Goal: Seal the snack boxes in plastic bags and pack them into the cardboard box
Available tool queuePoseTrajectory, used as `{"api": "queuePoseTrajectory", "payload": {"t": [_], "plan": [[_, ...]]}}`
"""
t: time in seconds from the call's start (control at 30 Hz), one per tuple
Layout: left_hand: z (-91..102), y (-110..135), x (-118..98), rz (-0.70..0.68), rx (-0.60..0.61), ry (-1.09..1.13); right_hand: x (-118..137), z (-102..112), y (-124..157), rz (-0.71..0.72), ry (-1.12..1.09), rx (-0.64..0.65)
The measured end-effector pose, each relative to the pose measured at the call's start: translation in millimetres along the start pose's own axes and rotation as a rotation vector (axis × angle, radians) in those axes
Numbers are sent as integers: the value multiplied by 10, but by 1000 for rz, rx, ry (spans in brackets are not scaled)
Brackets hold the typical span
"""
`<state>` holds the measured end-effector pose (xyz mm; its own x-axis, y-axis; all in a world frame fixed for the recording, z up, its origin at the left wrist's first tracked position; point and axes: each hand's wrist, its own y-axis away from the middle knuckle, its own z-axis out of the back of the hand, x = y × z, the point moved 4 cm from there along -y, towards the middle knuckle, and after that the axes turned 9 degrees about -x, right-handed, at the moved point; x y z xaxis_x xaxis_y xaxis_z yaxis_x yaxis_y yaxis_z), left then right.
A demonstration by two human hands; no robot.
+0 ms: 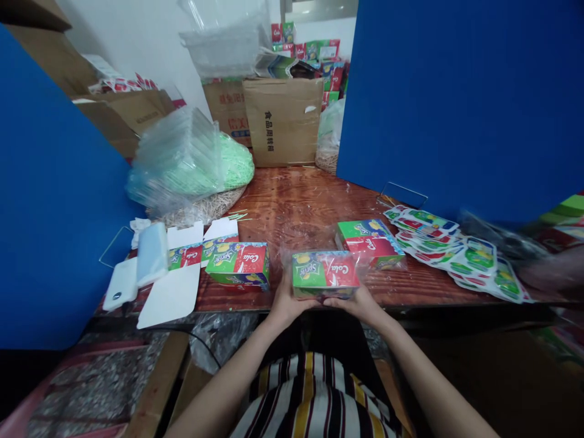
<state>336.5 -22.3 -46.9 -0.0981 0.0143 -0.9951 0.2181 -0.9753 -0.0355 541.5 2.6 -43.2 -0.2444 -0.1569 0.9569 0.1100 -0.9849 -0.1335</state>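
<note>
At the table's front edge, both of my hands hold a green and red Sprite-Cola box (325, 271) in a clear plastic bag. My left hand (287, 301) grips its left side, and my right hand (360, 303) its right side and lower edge; the fingers are partly hidden by the box. Just behind it to the right sits another box (371, 243) in clear film. To the left stands a third box (241, 264) of the same print, with no film that I can make out. Flattened white cartons (176, 298) lie left of that.
Blue panels (460, 103) rise at both sides. Printed pouches (456, 249) lie spread at the right. A stack of clear bags (152, 252) and a white device (121, 285) are at the left. Clear trays (182, 152), green shredded filler (237, 159) and a cardboard box (285, 125) stand behind.
</note>
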Motion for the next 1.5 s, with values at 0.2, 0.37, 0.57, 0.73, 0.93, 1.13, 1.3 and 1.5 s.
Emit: {"api": "queuePoseTrajectory", "payload": {"t": [0.2,0.37,0.57,0.73,0.93,1.13,1.3,1.5], "plan": [[63,170,-602,190,-6,97,512,90,135,-293,-204,74],[92,447,-743,449,136,212,451,178,469,-612,-280,75],[401,816,-106,468,62,329,-200,258,966,-522,-511,-142],[576,856,-44,3,106,-181,-156,132,1161,-99,-177,-291],[496,524,-159,-357,110,-672,146,47,870,228,-19,-403],[391,571,-218,-824,21,-845,274,99,876,420,73,-422],[287,789,-193,-984,-24,-882,219,71,1086,526,235,-487],[281,805,-254,-620,54,-647,219,102,1138,420,189,-515]]}}
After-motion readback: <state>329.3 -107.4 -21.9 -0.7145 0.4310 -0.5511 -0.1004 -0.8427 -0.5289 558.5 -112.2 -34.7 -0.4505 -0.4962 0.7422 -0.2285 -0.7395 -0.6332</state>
